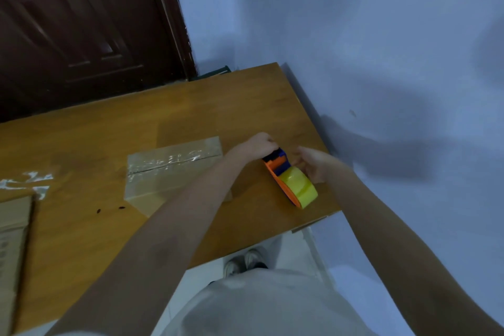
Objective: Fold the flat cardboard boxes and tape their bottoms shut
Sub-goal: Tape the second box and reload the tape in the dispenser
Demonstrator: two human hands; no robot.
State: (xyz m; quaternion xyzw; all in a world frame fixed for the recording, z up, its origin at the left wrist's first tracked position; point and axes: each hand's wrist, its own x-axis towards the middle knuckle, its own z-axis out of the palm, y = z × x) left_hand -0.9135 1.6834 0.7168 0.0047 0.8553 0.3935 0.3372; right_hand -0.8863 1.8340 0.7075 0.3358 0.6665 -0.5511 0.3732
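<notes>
A folded cardboard box (pixel 169 172) stands on the wooden table (pixel 81 226), its upturned side sealed with shiny clear tape along the seam. To its right lies an orange and blue tape dispenser (pixel 283 172) carrying a yellow tape roll (pixel 300 185). My left hand (pixel 259 144) grips the dispenser's far end at the blue cutter part. My right hand (pixel 313 163) pinches at the dispenser just beside the roll, near the table's right edge.
Another cardboard piece (pixel 13 240) lies at the table's left edge, with tape scraps (pixel 30 183) stuck to the table above it. A dark wooden door (pixel 81 22) stands behind the table. A pale wall (pixel 381 63) runs along the right.
</notes>
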